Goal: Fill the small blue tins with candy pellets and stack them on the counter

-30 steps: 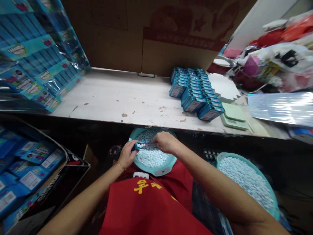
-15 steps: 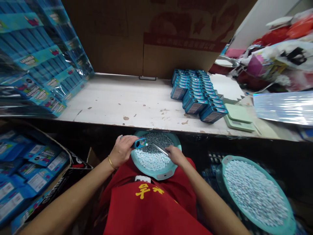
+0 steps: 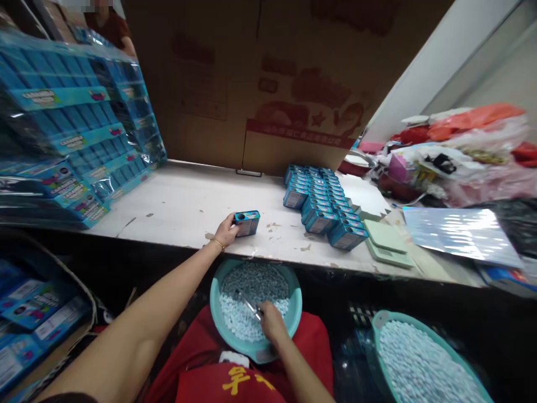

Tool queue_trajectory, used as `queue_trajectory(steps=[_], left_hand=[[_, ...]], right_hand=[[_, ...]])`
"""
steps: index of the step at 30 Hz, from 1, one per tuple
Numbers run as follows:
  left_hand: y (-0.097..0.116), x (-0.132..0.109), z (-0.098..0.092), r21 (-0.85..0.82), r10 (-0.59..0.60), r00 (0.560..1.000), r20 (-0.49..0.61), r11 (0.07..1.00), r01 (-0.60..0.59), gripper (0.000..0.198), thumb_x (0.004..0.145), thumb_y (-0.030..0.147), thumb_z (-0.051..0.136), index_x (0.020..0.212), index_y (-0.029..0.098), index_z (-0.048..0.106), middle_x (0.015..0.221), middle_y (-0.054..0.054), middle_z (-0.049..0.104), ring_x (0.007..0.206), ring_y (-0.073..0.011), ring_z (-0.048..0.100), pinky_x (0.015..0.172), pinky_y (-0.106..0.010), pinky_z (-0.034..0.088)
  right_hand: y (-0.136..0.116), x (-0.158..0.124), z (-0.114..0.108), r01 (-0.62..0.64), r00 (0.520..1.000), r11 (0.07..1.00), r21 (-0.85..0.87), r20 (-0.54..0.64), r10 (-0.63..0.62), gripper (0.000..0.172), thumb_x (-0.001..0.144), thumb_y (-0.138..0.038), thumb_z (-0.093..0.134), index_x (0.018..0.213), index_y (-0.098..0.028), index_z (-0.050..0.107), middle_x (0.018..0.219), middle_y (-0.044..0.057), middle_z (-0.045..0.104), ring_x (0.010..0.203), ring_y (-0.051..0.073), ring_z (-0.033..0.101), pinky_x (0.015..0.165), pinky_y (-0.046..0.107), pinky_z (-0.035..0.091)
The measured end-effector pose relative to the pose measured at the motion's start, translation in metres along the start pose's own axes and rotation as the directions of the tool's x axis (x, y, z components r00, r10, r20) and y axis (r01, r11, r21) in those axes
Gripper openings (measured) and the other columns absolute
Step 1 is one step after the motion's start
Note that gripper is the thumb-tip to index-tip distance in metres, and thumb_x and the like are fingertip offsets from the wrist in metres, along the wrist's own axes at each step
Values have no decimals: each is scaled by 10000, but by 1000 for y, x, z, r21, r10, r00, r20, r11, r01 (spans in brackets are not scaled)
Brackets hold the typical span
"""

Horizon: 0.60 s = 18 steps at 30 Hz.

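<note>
My left hand [image 3: 227,229] is closed around one end of a small blue box [image 3: 247,223], which stands upright at the white table's front half. My right hand [image 3: 269,318] grips a slim silver metal utensil [image 3: 250,306] whose far end dips among small pale-blue pellets [image 3: 239,318]. I cannot tell whether that utensil is a spoon or tongs. The pellets lie in a turquoise basin [image 3: 215,305] on my lap, below the table edge; its far part is in shadow.
Rows of blue boxes [image 3: 321,218] stand on the white table [image 3: 180,193], beside a pale green scale [image 3: 388,246]. Film-wrapped box stacks [image 3: 79,117] rise at left. A large carton [image 3: 201,84] blocks the back. Another pellet-filled basin [image 3: 377,336] is lower right. A person [image 3: 109,28] is far left.
My left hand has carried the blue box from above the basin up and forward onto the table. My right hand has lowered the utensil into the pellets. The view has tilted upward.
</note>
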<state>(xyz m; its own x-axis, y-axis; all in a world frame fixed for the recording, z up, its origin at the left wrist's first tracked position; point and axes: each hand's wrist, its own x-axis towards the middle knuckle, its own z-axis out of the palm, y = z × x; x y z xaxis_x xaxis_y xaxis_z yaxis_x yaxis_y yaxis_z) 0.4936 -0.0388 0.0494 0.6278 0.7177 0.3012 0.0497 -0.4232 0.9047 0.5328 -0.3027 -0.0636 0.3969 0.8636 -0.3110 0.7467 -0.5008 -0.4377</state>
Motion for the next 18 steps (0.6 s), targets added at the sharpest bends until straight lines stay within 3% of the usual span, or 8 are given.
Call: queue_trajectory(steps=[2,4,7,9,11,13,15,18], left_hand=[[0,-2,-1,-41,-45,999,-17,998,44,523,668,210,553,1173,148,435,1058,-100,557,926,-204,556,852,-370,414],[2,-20,-16,-83,-73,992,-103,995,64,622,664,231,583,1241,186,358,1160,-121,496,992,-220,533,849,-386,417],[-6,-70,-70,11,-15,946,-323,1000,20,585,697,257,568,1240,232,350,1189,-103,463,1046,-201,496,864,-368,413],[-20,-117,-127,165,-25,858,-512,978,127,488,714,261,542,1181,210,407,1131,-91,485,1013,-176,506,871,-345,411],[-32,-174,-190,227,-144,714,-685,889,397,416,705,264,535,1101,175,446,1069,-88,500,974,-173,516,872,-348,407],[-37,-233,-244,182,-305,578,-757,751,635,388,644,258,588,1002,153,480,1010,-84,518,977,-207,505,888,-396,380],[-37,-283,-279,133,-424,520,-742,667,733,413,504,232,694,867,143,520,907,-74,551,969,-260,500,887,-449,358],[-37,-324,-292,60,-571,516,-638,631,773,486,340,202,776,766,147,548,802,-49,575,924,-279,519,859,-429,380]], right_hand=[[-3,1,6,17,1000,1000,-9,12,-17,345,744,-70,323,878,-162,628,878,87,604,859,168,548,721,223,370],[-5,2,6,36,999,999,-41,20,-35,372,737,-43,305,873,-162,631,901,86,605,882,162,547,746,217,373],[-1,5,2,10,1000,983,-185,2,-9,449,714,18,269,990,-120,595,1030,119,573,961,157,525,805,207,356],[4,11,4,-12,999,951,-310,33,23,450,744,3,248,1045,-103,565,1080,144,547,953,170,536,783,222,371],[8,18,13,45,990,931,-362,141,7,424,777,-36,246,1053,-121,557,1069,137,554,897,173,562,722,233,396],[9,22,23,136,968,914,-383,249,-39,400,788,-57,254,1023,-137,567,1017,127,579,847,172,579,669,239,404],[9,22,32,223,942,894,-388,323,-95,394,783,-60,260,995,-150,580,993,126,591,826,173,587,636,240,402],[11,21,36,288,917,892,-349,370,-151,420,741,-39,288,987,-185,595,1032,122,589,877,172,581,675,235,399]])
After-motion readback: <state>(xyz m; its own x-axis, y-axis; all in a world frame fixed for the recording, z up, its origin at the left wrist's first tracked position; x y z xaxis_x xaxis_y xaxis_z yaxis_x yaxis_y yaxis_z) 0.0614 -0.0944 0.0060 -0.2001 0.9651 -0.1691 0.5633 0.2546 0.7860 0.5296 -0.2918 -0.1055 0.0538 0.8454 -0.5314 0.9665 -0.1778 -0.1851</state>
